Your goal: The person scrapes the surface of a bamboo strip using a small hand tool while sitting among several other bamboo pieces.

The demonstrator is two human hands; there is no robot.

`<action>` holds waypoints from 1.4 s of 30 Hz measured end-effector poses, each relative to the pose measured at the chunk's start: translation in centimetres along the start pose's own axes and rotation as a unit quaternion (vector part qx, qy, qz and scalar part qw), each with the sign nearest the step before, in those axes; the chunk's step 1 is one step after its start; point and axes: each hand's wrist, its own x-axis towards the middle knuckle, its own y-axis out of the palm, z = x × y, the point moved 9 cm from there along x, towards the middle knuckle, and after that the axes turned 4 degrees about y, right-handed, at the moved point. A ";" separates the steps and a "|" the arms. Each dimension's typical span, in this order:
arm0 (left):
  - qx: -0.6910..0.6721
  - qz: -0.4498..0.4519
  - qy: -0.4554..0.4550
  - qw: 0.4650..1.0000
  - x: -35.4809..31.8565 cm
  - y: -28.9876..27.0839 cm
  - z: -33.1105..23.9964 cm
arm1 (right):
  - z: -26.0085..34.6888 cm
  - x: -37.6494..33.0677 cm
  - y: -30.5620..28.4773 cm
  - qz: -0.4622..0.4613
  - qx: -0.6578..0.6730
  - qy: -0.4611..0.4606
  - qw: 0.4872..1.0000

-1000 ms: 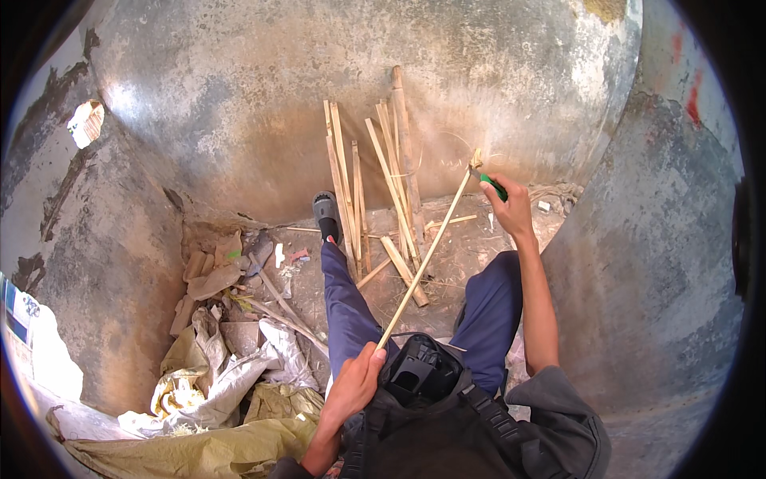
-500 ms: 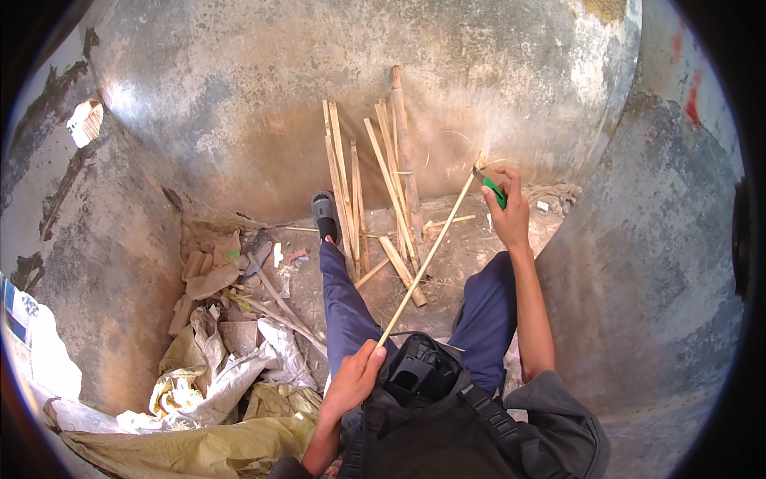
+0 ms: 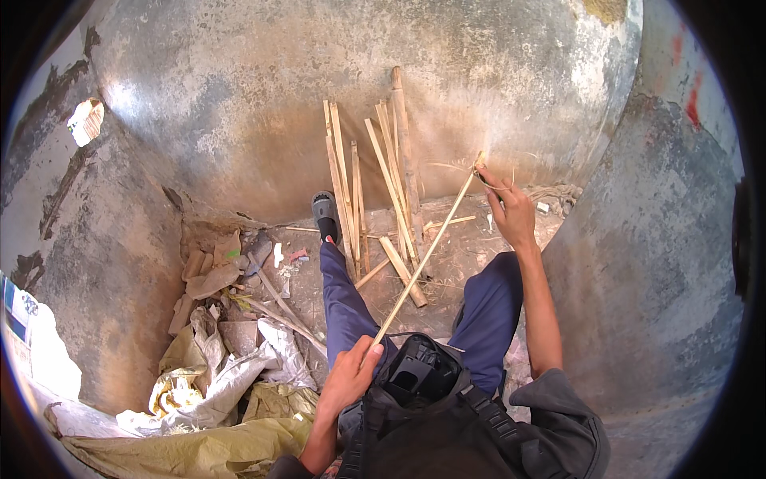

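While the person sits on a dirt floor with both legs in blue trousers stretched forward, a long thin bamboo strip (image 3: 427, 255) runs diagonally between the two hands, from low near the lap up and to the right. The left hand (image 3: 351, 375) grips the strip's near end, fingers curled round it with the thumb lying along the top, just beside a black device (image 3: 419, 371) strapped at the chest. The left forearm rises from the lower edge of the view and bends inward. The right hand (image 3: 511, 211) is held out ahead at the strip's far end, arm nearly straight and reaching over the right knee; its fingers are closed around the strip's tip, where pale fibres curl away (whether it also holds a small tool cannot be told). The strip crosses above the gap between the legs, clear of the ground. Beyond it, a bundle of bamboo sticks (image 3: 375, 176) leans upright against a curved, weathered concrete wall (image 3: 239, 104), with a few shorter pieces lying flat on the floor at its foot. A grey sandal (image 3: 325, 211) on the left foot rests close to the base of the sticks. To the left lies a heap of crumpled sacks and torn cardboard (image 3: 215, 351).
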 end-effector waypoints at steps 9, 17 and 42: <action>0.014 -0.056 0.046 0.997 0.0 -0.8 -1.3 | 0.2 -0.5 0.0 -0.044 -0.067 -0.030 0.996; 0.030 -0.091 0.033 0.995 -0.2 -1.3 -1.6 | 0.8 -1.0 0.0 -0.080 -0.121 -0.042 0.989; 0.169 -0.196 -0.029 0.966 -0.7 -3.7 2.5 | -15.4 -4.4 19.4 0.377 -0.059 0.263 0.886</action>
